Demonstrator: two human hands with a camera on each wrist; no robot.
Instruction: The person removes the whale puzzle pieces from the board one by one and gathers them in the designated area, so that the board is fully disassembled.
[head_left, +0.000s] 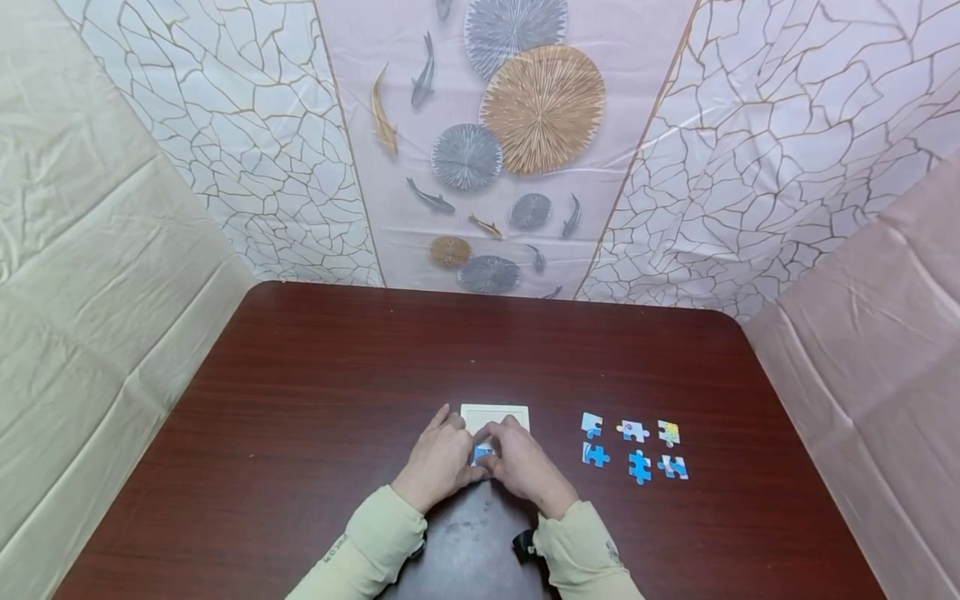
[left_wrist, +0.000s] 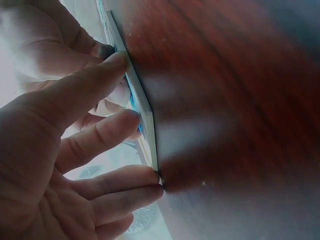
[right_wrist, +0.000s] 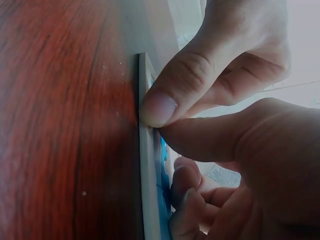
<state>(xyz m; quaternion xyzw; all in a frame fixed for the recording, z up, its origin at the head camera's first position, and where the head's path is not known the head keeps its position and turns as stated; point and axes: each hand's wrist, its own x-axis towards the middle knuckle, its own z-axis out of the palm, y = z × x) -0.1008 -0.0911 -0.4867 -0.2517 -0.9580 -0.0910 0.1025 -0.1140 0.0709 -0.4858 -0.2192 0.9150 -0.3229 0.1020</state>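
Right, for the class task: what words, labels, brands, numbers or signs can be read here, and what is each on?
None can be read.
Left sleeve: small dark marks, perhaps lettering; too blurred to read.
Right sleeve: similar dark marks; also too blurred.
Puzzle pieces: coloured print, no legible text.
White frame: none on the parts showing.

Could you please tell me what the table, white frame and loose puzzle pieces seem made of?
Table: probably wood or laminate, semi-glossy; dark red-brown grain and soft reflections show. White frame: perhaps painted wood, board or plastic; smooth and pale, so it stays open. Loose puzzle pieces: likely printed cardboard; flat interlocking shapes with coloured printing, finish unclear.
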